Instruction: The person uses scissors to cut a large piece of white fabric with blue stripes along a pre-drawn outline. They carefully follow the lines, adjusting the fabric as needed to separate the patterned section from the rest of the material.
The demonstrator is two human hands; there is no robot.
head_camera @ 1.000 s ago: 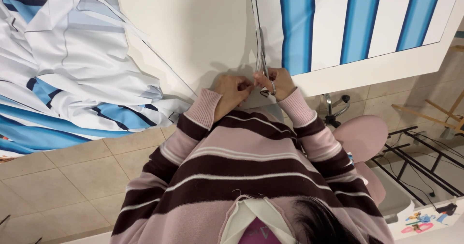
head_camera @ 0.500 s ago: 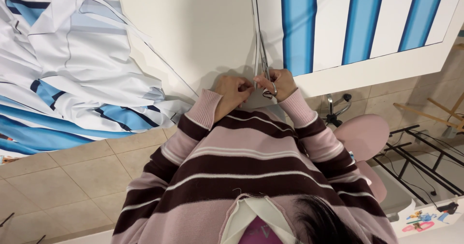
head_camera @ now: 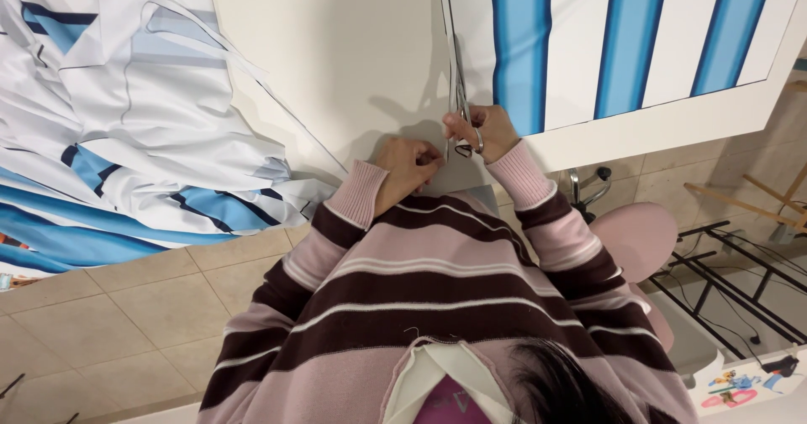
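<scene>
Spanning a white table, striped fabric overhangs tiled floor.

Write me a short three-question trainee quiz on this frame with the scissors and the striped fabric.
1. True or false: the right hand holds the scissors at the edge of the blue-and-white striped fabric.
2. What does the left hand rest on? A) the pink stool B) the white table C) the floor tiles
3. Fill in: a loose heap of striped fabric hangs off the table's ____ side in the picture.

Key
1. True.
2. B, the white table, close to the cut line.
3. Left; the pink stool stands on the right, below the table edge.
</scene>
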